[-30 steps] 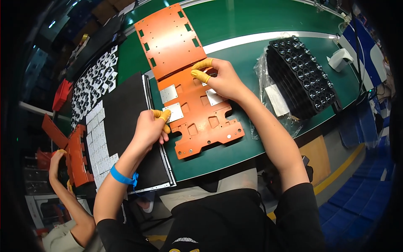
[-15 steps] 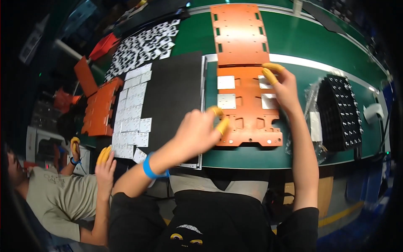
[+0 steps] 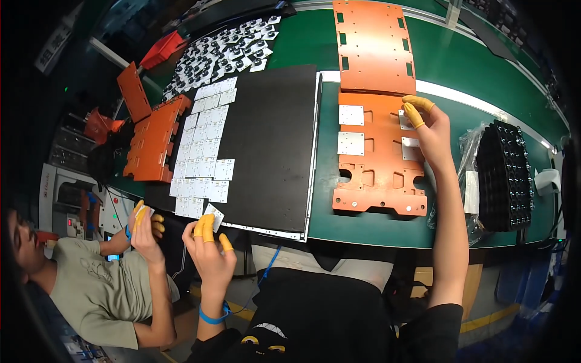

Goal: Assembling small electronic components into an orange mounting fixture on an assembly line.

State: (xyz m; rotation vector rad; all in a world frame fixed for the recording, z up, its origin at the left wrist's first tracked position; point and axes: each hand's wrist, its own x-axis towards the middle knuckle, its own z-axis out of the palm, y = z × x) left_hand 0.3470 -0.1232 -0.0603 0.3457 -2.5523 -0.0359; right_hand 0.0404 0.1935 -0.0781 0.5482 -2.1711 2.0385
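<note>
At the mat's near edge, my left hand (image 3: pixel 212 251) reaches with yellow-cotted fingertips to a tilted white square plate (image 3: pixel 214 216); its thumb stands apart from the fingers. Several similar plates (image 3: pixel 201 145) are laid in rows on the black mat (image 3: pixel 272 139). My right hand (image 3: pixel 434 133), also in yellow finger cots, is over the right side of an orange fixture (image 3: pixel 381 145), thumb and finger slightly apart. It partly covers one white plate (image 3: pixel 403 120) there. Another plate (image 3: pixel 411 149) is just nearer, and two more, including this one (image 3: pixel 351 115), sit on the fixture's left side.
The fixture's orange lid (image 3: pixel 375 45) lies folded back beyond it. At right stands a black rack (image 3: pixel 499 175) beside clear plastic wrap. Many white plates with black parts (image 3: pixel 224 54) lie far left, near another orange fixture (image 3: pixel 154 145). A co-worker (image 3: pixel 103 278) sits at left.
My left hand has moved from the orange fixture's near left part to the tilted plate at the mat's edge. The right hand keeps its place at the fixture. The view has shifted slightly.
</note>
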